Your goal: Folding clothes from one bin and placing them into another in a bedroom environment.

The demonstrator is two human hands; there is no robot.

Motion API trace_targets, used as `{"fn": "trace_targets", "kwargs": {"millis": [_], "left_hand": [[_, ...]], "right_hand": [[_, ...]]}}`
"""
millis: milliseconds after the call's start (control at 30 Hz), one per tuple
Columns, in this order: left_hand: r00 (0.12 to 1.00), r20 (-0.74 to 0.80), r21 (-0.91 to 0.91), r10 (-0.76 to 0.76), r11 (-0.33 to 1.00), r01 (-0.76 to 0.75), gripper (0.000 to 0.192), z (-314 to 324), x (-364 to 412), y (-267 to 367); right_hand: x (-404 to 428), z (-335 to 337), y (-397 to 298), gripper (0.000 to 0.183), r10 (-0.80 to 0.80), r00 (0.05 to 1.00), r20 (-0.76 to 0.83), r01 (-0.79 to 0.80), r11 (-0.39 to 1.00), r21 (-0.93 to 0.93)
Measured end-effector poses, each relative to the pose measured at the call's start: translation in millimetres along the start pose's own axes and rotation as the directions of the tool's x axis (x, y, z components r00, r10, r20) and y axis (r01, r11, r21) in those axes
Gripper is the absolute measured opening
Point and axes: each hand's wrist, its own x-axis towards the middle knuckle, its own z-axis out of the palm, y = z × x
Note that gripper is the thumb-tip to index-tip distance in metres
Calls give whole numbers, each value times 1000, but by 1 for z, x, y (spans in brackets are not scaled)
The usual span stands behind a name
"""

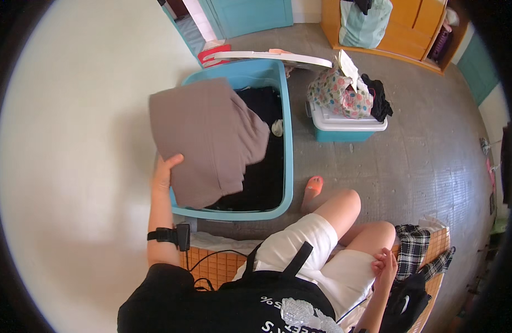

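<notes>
A folded grey-brown cloth garment (pixel 202 137) is gripped at its lower left edge by my left hand (pixel 166 170), the thumb on top. It hangs over the left part of a large blue plastic storage bin (pixel 287 166). Dark clothes (pixel 260 183) lie inside the bin, with a small whitish item (pixel 277 127) near its right wall. My right hand (pixel 384 263) rests by my right thigh, fingers loosely curled and holding nothing visible. Beside it, a black-and-white plaid garment (pixel 412 249) and a black garment (pixel 406 299) lie on the woven mat seat.
A white lid (pixel 277 56) leans behind the bin. To the right stands a smaller teal box with a white lid (pixel 347 125), bearing a patterned cloth bag (pixel 339 93) and black cloth (pixel 377 98). A wall (pixel 85 145) rises close on the left. A wooden cabinet (pixel 401 29) stands farther back.
</notes>
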Motion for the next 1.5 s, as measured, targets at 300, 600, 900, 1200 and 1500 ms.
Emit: {"fn": "trace_targets", "kwargs": {"millis": [300, 600, 900, 1200, 1500], "left_hand": [[769, 51, 716, -637, 560, 416, 89, 14, 32, -215], [486, 167, 814, -858, 398, 422, 87, 17, 7, -133], [996, 86, 983, -5, 161, -84, 43, 29, 10, -179], [724, 9, 773, -690, 464, 433, 46, -13, 12, -217], [830, 379, 780, 409, 342, -524, 70, 85, -50, -165]], "right_hand": [[10, -6, 2, 26, 71, 996, -46, -69, 997, 45], [11, -15, 7, 26, 32, 999, -13, -30, 994, 101], [5, -17, 4, 22, 37, 996, -86, -34, 999, 34], [2, -8, -7, 21, 43, 999, -17, -41, 994, 103], [35, -91, 12, 21, -33, 946, -323, 84, 986, 143]]}}
